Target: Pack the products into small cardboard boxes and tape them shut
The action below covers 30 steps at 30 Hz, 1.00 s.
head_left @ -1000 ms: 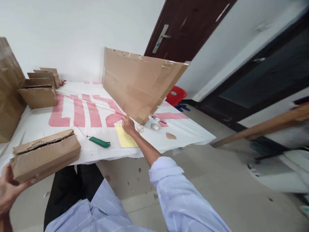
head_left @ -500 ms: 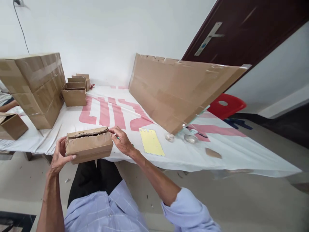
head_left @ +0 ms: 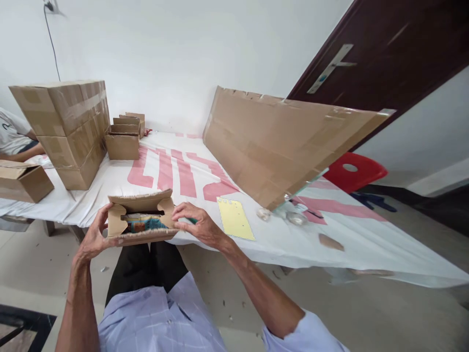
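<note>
A small cardboard box (head_left: 141,205) is held over my lap at the table's front edge, its top flaps open and colourful contents showing inside. My left hand (head_left: 95,235) grips its left end with fingers curled round it. At the box's right end my right hand (head_left: 196,224) holds the side, fingers wrapped on the flap. A bit of the green-handled cutter (head_left: 192,221) shows behind my right fingers. Just right of that hand a yellow sheet (head_left: 235,218) lies flat on the white cloth.
A big cardboard sheet (head_left: 278,142) leans over the table (head_left: 183,171) at the right, small clear bits under its edge. Stacked taped cartons (head_left: 69,127) and small open boxes (head_left: 122,142) stand at the left. Another person's arm (head_left: 22,151) shows far left. A red stool (head_left: 353,171) stands beyond.
My right hand left the yellow sheet and came to the box. The box moved up in front of me and its flaps are now open. The view swung left.
</note>
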Tool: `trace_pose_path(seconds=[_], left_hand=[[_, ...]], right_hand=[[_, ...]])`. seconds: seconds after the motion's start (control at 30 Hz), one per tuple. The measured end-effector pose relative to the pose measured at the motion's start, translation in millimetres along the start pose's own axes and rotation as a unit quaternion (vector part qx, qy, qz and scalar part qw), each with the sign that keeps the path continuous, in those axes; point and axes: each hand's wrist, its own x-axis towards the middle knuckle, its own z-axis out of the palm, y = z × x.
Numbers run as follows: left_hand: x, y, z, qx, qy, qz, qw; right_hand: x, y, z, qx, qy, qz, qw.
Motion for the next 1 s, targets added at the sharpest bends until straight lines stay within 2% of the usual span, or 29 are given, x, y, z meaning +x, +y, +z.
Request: trace_pose_path(seconds=[0.23, 0.37, 0.53, 0.63, 0.83, 0.9, 1.0], left_hand=[[-5, 11, 5.7, 0.002, -0.024, -0.004, 1.000], [-4, 16, 8.3, 0.014, -0.017, -0.007, 1.000], [-4, 12, 10.3, 0.010, -0.030, -0.005, 0.999], [-4, 11, 12.3, 0.012, -0.034, -0.001, 0.999], [-1, 8, 15.0, 0.006, -0.038, -0.002, 0.999], [0, 7, 14.5, 0.000, -0.042, 0.000, 0.999], [4, 3, 12.5, -0.033, -0.044, 0.010, 0.998]], right_hand=[[-10, -25, 10, -0.140, -0.110, -0.058, 0.982], [7, -27, 16, -0.207, -0.135, -0.063, 0.967], [36, -20, 27, -0.282, -0.152, -0.108, 0.941], [49, -9, 36, -0.342, -0.184, -0.093, 0.917], [65, -1, 51, -0.450, -0.279, -0.002, 0.849], [69, -8, 51, -0.444, -0.277, 0.009, 0.852], [75, -24, 40, -0.407, -0.224, -0.004, 0.886]])
